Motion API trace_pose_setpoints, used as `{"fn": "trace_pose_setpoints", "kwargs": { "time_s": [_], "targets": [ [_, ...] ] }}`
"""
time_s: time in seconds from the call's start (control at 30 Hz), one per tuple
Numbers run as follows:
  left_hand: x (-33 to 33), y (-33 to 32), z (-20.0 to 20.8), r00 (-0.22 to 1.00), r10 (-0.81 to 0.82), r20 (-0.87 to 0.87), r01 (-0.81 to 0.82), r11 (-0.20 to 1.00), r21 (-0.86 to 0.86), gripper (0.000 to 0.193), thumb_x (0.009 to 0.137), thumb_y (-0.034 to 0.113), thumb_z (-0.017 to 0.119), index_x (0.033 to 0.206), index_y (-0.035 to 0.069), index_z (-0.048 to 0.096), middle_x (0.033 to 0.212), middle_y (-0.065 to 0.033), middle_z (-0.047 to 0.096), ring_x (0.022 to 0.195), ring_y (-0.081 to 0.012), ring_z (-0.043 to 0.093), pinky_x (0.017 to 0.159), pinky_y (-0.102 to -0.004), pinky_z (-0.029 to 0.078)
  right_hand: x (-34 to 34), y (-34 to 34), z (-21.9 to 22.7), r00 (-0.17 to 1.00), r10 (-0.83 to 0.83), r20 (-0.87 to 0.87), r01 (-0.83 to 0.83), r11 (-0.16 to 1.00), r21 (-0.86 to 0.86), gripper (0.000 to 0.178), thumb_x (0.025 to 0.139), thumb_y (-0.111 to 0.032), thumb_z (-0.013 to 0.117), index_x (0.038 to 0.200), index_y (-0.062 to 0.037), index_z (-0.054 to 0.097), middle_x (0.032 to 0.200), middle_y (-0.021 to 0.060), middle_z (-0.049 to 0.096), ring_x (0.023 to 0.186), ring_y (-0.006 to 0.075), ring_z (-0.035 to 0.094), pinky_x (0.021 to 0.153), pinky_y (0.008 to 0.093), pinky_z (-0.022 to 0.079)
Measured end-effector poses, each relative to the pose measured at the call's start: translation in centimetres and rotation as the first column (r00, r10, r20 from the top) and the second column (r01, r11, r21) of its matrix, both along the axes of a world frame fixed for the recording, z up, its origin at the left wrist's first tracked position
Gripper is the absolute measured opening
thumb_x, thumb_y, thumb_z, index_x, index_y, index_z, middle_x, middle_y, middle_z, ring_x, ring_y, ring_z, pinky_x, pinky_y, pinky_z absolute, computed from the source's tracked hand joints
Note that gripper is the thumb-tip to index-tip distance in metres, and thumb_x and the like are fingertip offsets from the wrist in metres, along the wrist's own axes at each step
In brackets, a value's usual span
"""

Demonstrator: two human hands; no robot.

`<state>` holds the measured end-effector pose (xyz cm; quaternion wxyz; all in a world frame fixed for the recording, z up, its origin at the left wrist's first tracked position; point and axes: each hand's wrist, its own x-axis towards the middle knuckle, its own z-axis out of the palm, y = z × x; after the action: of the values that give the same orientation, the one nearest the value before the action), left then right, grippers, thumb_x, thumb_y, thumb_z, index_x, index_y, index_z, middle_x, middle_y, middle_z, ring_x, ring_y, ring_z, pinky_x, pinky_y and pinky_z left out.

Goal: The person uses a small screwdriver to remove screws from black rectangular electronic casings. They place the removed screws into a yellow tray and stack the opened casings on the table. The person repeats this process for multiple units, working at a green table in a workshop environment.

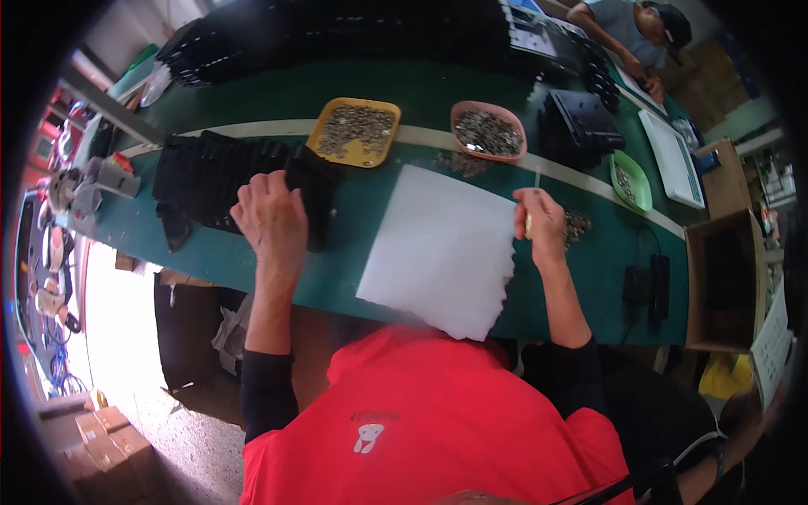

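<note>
My left hand (pixel 273 217) is at the row of black parts (pixel 215 177) on the left of the green table. Its fingers curl over the near side of a black piece (pixel 313 189) at the row's right end. What the piece is, I cannot make out. My right hand (pixel 543 220) is closed round a slim tool (pixel 537 177) with a pale shaft pointing away from me and a bit of yellow below the fingers. Between my hands lies a white foam sheet (pixel 442 252) with a ragged right edge. A small pile of metal pieces (pixel 577 225) lies just right of my right hand.
Farther back, a yellow tray (pixel 384 154), a pink bowl (pixel 523 145) and a green bowl (pixel 644 189) hold small metal pieces. Black devices (pixel 585 118) are stacked beyond. An open cardboard box (pixel 703 316) stands at the right edge. Across the table another person (pixel 627 38) works.
</note>
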<state>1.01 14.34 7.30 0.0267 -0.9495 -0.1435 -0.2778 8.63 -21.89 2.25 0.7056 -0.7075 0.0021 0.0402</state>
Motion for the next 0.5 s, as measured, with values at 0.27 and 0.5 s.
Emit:
{"fn": "trace_pose_setpoints", "kwargs": {
  "time_s": [0.27,0.5],
  "targets": [
    [-1.5,-2.7,0.8,0.948,-0.291,0.129,0.317,0.901,-0.298,0.027,0.082,0.001,0.065,0.109,0.003,0.061,0.098,-0.013,0.061,0.085,-0.0325,0.063,0.074,-0.0397,0.05,0.6,-6.1,0.7,0.94,-0.111,0.324,0.285,0.776,-0.563,0.016,0.087,-0.015,0.059,0.091,-0.0017,0.068,0.075,0.0109,0.063,0.063,0.0218,0.063,0.06,0.034,0.051],
    [-0.8,-10.0,-0.8,0.912,-0.408,0.051,0.411,0.904,-0.12,0.028,0.082,0.002,0.064,0.109,0.008,0.063,0.096,-0.0078,0.059,0.085,-0.0285,0.062,0.067,-0.0378,0.052,0.1,-10.2,-0.7,0.935,-0.036,0.352,0.328,0.465,-0.822,0.014,0.081,-0.015,0.064,0.091,-0.0074,0.071,0.089,0.0166,0.065,0.086,0.0364,0.064,0.077,0.0439,0.052]
  ]
}}
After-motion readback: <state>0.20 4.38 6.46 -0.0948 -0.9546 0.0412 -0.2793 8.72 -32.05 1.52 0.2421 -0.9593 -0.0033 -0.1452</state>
